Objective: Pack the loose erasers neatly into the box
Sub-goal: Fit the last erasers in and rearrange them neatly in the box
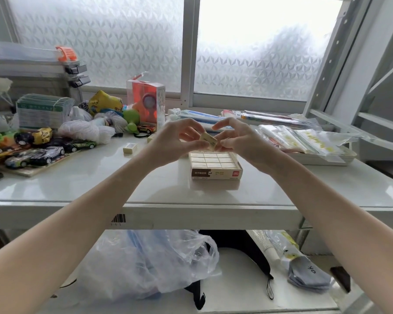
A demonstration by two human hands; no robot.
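An open cardboard eraser box [217, 173] sits on the white table, filled with rows of cream erasers [210, 160]. Above its far edge, my left hand [175, 141] and my right hand [238, 138] both pinch one cream eraser [209, 139], held tilted between the fingertips. A loose eraser [130, 148] lies on the table to the left of my left hand. Another cream eraser [150, 138] peeks out behind my left hand, mostly hidden.
Toy cars [39, 150] on a board, bagged items [89, 130] and an orange toy box [146, 103] crowd the left back. Plastic-wrapped packs on a tray [304, 141] lie right. The table's front edge [191, 211] runs below the box; bags sit on the lower shelf.
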